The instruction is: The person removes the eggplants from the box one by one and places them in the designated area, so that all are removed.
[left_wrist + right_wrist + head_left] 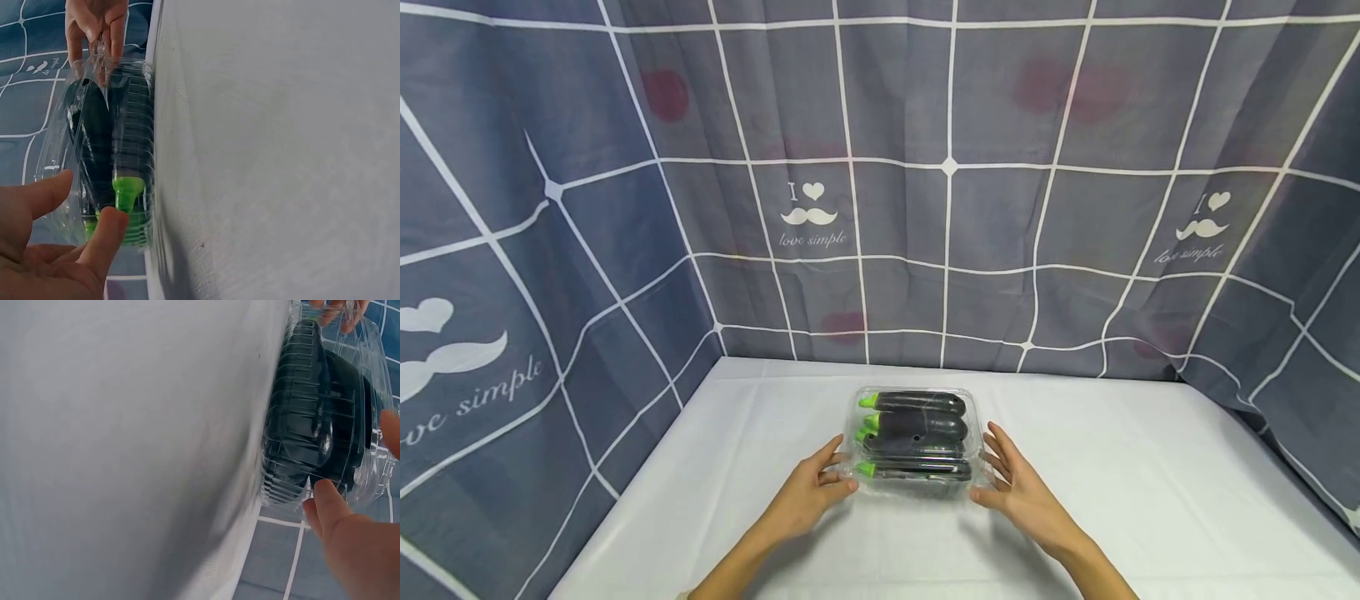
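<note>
A clear plastic clamshell box [917, 492] sits on the white tablecloth, filled with several dark eggplants [921, 426] that have bright green stem ends. They lie side by side, stems toward the left. At the box's left end is my left hand [805, 492], thumb and fingers spread, a fingertip right at the wall by a green stem [127, 190]. My right hand [1018, 492] is at the opposite end, its thumb apart from the fingers and its fingertips against the ribbed plastic [281, 481]. Neither hand's fingers are curled tightly.
White cloth [1150, 467] covers the table around the box. Behind it and at both sides hangs a grey-blue checked curtain [895, 217] with white lines and moustache prints. Shadows of the hands fall on the cloth.
</note>
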`<state>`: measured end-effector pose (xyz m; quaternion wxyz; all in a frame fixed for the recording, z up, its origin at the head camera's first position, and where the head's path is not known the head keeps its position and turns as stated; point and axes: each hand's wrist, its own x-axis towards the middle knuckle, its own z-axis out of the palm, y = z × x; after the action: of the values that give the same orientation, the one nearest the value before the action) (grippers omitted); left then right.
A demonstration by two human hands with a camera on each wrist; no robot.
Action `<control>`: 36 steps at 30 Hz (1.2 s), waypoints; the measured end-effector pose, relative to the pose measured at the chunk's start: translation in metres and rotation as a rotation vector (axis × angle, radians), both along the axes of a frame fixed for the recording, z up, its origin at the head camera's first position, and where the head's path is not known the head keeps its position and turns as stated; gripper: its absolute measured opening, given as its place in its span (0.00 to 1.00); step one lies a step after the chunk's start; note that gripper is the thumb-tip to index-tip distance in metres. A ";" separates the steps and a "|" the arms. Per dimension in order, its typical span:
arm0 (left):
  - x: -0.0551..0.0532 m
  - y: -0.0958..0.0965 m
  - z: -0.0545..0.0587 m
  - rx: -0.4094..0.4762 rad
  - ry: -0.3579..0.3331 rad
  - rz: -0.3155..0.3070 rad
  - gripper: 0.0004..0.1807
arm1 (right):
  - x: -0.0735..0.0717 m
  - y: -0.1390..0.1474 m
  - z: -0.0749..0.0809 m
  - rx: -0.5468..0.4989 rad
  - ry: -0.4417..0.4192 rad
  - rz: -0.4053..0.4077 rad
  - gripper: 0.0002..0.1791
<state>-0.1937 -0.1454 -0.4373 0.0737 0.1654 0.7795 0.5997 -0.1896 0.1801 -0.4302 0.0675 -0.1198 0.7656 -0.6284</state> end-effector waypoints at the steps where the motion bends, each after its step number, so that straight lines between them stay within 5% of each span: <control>1: 0.000 0.000 0.000 0.008 -0.001 0.000 0.43 | 0.000 0.000 0.000 0.004 0.002 -0.004 0.54; 19: 0.001 -0.002 0.001 -0.071 -0.034 0.059 0.39 | 0.000 -0.003 -0.002 0.027 -0.001 -0.061 0.45; 36: 0.002 0.004 -0.003 -0.085 -0.002 0.145 0.37 | 0.001 -0.008 -0.002 0.021 -0.008 -0.112 0.47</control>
<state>-0.1917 -0.1410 -0.4405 0.0380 0.1048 0.8142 0.5698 -0.1882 0.1720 -0.4321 0.0367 -0.0736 0.7774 -0.6236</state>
